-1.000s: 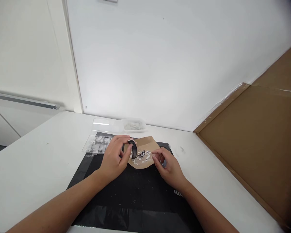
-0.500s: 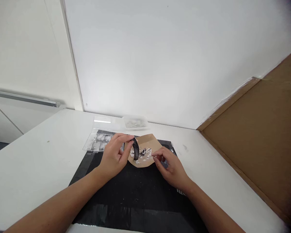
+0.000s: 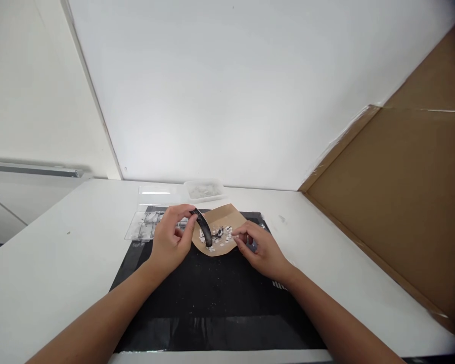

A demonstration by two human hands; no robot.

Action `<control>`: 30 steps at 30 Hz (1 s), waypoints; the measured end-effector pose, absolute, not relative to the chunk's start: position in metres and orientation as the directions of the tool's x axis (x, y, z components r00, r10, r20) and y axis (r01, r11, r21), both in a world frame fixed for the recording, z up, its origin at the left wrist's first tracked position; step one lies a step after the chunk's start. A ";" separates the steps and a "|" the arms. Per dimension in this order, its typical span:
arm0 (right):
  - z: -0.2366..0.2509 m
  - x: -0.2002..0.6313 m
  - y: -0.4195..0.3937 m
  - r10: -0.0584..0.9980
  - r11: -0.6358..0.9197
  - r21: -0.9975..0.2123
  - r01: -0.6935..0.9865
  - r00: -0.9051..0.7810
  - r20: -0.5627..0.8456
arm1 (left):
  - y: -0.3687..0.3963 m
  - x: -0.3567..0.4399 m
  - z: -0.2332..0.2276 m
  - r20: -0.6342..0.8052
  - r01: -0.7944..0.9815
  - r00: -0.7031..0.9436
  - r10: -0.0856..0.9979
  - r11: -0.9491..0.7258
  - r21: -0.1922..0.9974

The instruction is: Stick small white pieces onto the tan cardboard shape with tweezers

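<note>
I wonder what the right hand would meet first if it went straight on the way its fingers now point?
Most likely the white bits on the brown paper, just ahead of the right hand, though depth is unclear and it might pass slightly above them.

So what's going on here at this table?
A person is working with both bare hands over a black mat. The left hand pinches the upper end of a dark curved strip, its lower end over a sheet of brown paper scattered with small white bits. The right hand is at the paper's right side, fingertips close together; whether they hold anything is unclear. Behind are a clear compartment case and a whitish tub.
</note>
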State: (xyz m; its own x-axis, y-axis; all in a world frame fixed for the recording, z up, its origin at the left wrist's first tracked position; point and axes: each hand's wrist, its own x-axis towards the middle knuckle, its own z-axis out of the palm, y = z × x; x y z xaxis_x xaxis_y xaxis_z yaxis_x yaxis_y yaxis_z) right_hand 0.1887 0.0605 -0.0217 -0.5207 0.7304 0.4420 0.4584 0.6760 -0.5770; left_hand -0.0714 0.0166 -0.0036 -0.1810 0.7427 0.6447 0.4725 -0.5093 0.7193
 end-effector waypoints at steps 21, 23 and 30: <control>-0.023 0.197 0.073 0.874 0.478 -0.589 0.651 -0.291 0.389 | 0.018 -0.074 -0.006 0.647 0.494 -0.136 0.750 -0.515 0.701; -0.022 0.196 0.072 0.871 0.486 -0.581 0.653 -0.307 0.384 | 0.017 -0.073 -0.007 0.638 0.462 -0.124 0.760 -0.525 0.714; -0.020 0.196 0.070 0.854 0.519 -0.563 0.643 -0.365 0.371 | 0.011 -0.072 -0.008 0.636 0.405 -0.041 0.770 -0.570 0.715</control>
State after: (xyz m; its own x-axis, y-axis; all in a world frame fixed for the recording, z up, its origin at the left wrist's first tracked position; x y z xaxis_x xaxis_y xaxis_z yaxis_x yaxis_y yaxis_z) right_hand 0.1958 0.0696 -0.0205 -0.3651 0.8539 0.3708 0.6428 0.5194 -0.5631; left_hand -0.0716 0.0106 -0.0083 -0.0408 0.7702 0.6365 0.4050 -0.5696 0.7152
